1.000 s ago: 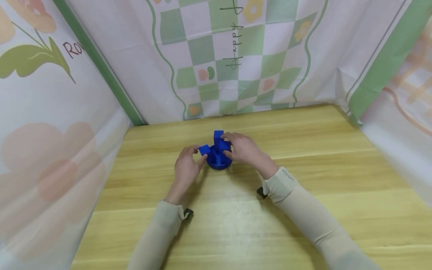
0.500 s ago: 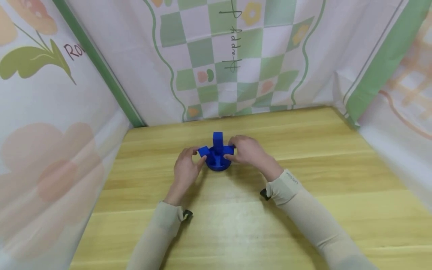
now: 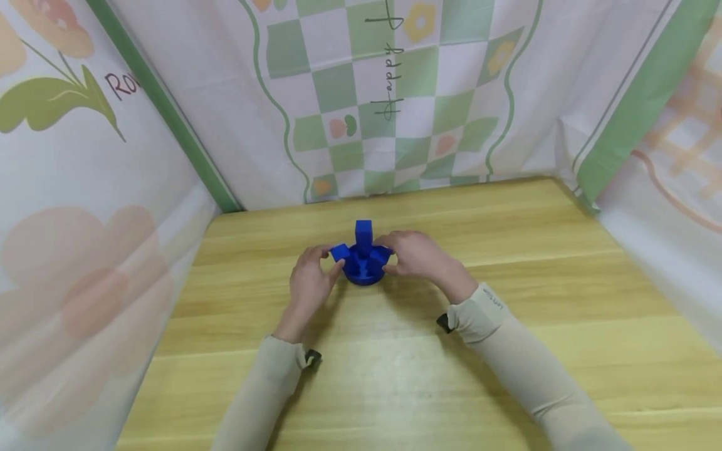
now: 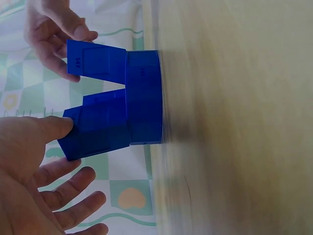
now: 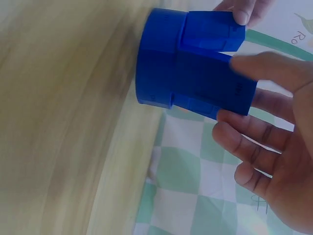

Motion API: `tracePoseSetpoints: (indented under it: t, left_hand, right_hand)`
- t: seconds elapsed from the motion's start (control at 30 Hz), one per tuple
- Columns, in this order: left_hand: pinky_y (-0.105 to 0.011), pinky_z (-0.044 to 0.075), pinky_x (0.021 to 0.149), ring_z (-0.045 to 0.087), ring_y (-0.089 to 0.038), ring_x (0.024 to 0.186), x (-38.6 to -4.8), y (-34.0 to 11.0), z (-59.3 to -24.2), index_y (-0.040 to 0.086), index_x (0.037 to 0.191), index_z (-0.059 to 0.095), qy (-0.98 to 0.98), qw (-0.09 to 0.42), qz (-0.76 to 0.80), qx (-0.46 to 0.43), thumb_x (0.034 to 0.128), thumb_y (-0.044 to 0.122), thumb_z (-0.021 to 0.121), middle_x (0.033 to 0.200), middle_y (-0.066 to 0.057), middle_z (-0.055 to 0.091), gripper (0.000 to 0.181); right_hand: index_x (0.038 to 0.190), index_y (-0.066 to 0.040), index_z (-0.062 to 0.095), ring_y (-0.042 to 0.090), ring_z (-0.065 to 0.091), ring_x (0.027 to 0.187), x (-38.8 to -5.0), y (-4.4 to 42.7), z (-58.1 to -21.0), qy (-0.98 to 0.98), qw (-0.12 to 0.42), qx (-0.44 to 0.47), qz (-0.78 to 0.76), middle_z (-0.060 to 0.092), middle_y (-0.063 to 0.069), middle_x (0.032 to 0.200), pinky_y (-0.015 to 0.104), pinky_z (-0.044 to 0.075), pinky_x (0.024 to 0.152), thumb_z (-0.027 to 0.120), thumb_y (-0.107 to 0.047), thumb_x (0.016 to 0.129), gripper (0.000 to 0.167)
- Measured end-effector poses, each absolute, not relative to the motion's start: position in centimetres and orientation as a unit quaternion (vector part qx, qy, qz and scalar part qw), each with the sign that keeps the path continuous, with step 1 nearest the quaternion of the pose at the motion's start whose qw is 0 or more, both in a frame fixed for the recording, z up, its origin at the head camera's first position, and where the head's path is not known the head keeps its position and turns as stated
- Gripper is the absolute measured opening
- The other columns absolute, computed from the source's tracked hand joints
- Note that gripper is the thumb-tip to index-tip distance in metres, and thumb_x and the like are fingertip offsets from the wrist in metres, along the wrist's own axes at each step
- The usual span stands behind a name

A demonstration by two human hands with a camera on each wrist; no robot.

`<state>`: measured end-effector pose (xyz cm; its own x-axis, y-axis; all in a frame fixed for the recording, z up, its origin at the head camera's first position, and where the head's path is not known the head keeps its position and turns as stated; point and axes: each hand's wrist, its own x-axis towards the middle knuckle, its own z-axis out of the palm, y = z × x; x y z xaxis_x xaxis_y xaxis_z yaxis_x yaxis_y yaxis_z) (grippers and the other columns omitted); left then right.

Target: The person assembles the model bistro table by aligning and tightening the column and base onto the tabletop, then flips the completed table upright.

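A round blue base (image 3: pixel 363 279) stands on the wooden table, with several blue blocks rising from it. At its left side my left hand (image 3: pixel 310 279) pinches the top of an outward-leaning block (image 3: pixel 340 252) between thumb and fingers. On the other side, my right hand (image 3: pixel 420 255) holds the right block (image 3: pixel 380 255); in the right wrist view its thumb lies on one face of that block (image 5: pixel 215 81) and fingertips are at the opposite edge. A taller block (image 3: pixel 363 233) stands upright at the back of the base. How the blocks' lower ends sit in the base is mostly hidden.
The wooden table (image 3: pixel 395 376) spreads around the base. A patterned cloth (image 3: pixel 372 144) hangs behind it, and more cloth (image 3: pixel 101 263) hangs at the left and right sides.
My right hand has shifted slightly rightward and down, away from the upright block. The right block has lowered and turned in its grip. My left hand stays nearly still on the left block.
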<state>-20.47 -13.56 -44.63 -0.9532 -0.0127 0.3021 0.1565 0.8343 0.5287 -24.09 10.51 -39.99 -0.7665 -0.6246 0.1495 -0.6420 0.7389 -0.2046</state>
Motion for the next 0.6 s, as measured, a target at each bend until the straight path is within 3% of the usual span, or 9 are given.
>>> tracePoseSetpoints:
  t: [0.33, 0.6]
  left_hand:
    - [-0.042, 0.057, 0.081, 0.065, -0.027, 0.104, -20.47, -13.7, -44.55, 0.013, 0.129, 0.063, -0.948, 0.144, -0.282, -0.041, 0.0943, 0.044, 0.067, 0.115, -0.008, 0.067, 0.046]
    - [-0.041, 0.057, 0.079, 0.065, -0.028, 0.103, -20.51, -13.73, -44.6, 0.013, 0.127, 0.064, -0.947, 0.147, -0.281, -0.045, 0.0939, 0.044, 0.068, 0.113, -0.008, 0.067, 0.045]
  right_hand:
    - [0.127, -0.007, 0.067, 0.026, 0.07, 0.104, -24.36, 10.48, -39.92, -0.931, 0.034, 0.342, 0.126, 0.072, 0.01, 0.119, 0.044, 0.057, 0.092, 0.081, -0.025, 0.083, 0.049]
    - [0.125, -0.013, 0.07, 0.018, 0.069, 0.086, -24.44, 10.49, -40.05, -0.935, 0.054, 0.332, 0.111, 0.075, 0.004, 0.103, 0.041, 0.058, 0.079, 0.083, -0.029, 0.08, 0.049]
